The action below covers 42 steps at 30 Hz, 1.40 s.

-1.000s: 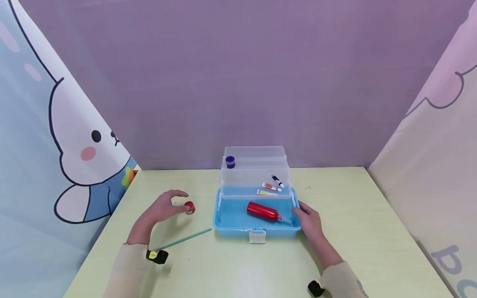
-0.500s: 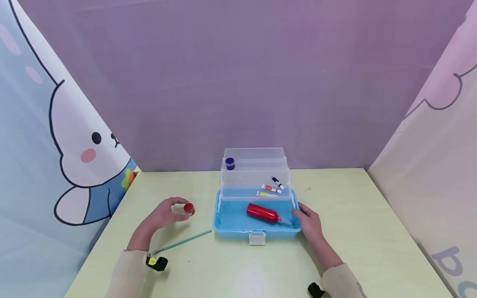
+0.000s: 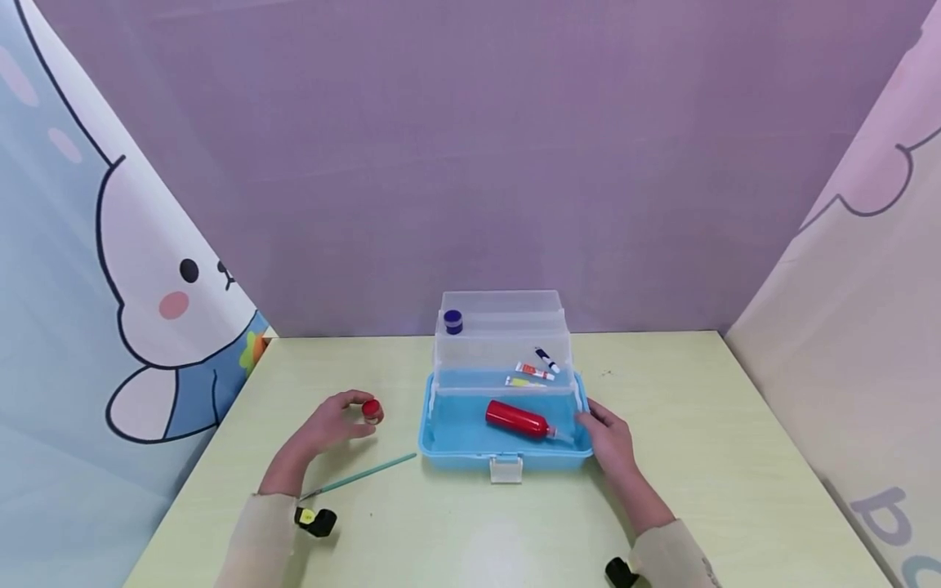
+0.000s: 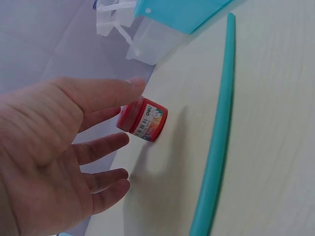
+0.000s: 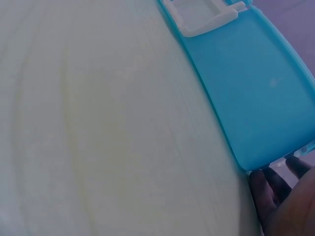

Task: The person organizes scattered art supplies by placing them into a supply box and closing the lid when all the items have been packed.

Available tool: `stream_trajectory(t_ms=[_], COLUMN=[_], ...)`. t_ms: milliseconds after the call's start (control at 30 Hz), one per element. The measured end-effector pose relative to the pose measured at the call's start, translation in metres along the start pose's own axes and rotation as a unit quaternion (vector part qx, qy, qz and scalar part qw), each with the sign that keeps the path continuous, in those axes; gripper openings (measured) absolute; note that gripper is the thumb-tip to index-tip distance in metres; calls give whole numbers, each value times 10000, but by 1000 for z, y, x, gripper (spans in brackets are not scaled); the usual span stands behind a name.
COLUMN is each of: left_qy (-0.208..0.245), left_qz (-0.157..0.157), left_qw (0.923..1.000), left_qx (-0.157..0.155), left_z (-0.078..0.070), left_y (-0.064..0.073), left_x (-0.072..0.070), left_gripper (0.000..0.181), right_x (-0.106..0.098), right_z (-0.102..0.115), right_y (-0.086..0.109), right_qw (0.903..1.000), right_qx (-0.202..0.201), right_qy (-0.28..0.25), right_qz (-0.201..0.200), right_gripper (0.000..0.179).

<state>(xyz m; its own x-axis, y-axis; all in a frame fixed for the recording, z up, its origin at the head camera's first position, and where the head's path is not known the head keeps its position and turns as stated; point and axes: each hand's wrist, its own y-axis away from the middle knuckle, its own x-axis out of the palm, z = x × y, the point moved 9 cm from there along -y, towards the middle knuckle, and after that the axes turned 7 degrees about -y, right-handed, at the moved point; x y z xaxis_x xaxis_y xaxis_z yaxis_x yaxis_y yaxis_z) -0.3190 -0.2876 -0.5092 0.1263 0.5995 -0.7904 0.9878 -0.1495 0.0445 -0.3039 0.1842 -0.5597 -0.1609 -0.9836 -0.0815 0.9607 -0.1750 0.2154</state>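
My left hand (image 3: 334, 423) is at a small red paint jar (image 3: 372, 411) on the table, left of the box. In the left wrist view, the thumb lies over the jar's lid, one fingertip is right at the lid's edge, and the other fingers are spread loosely. The jar (image 4: 144, 120) has a printed label. On the right, my right hand (image 3: 612, 437) grips the side wall of a blue storage box (image 3: 507, 462), thumb at the rim. In the box lies a red bottle (image 3: 517, 418) with a clear nozzle.
A green paintbrush (image 3: 371, 469) lies in front of my left hand. On the box's raised clear trays (image 3: 470, 351) are a dark blue jar (image 3: 452, 322) and several small paint tubes (image 3: 535, 371). A white latch (image 3: 506, 469) hangs at the box's front.
My left thumb has shifted toward the front edge of the table, away from the jar's top, and the hand sits slightly lower around it. My right hand stays on the box.
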Motion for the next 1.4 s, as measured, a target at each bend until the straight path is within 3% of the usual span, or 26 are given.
stream_trajectory(t_ms=[367,733,1400], left_qy=[-234,-592,-510], left_qz=[-277,-427,-606], left_qw=[9987,9954,9921], left_qx=[-355,-618,-972], left_z=[14,16,21], left_y=[-3,-7,-9], left_x=[2,8,8], left_gripper=[67,58,52], right_x=[0,1,0], right_z=[0,0,-1], right_y=[0,1,2], right_qw=[10000,9999,9997], right_qx=[3,22,5], right_qy=[-68,-169,-221], right_qz=[3,-27,-71], right_gripper=[58,58,58])
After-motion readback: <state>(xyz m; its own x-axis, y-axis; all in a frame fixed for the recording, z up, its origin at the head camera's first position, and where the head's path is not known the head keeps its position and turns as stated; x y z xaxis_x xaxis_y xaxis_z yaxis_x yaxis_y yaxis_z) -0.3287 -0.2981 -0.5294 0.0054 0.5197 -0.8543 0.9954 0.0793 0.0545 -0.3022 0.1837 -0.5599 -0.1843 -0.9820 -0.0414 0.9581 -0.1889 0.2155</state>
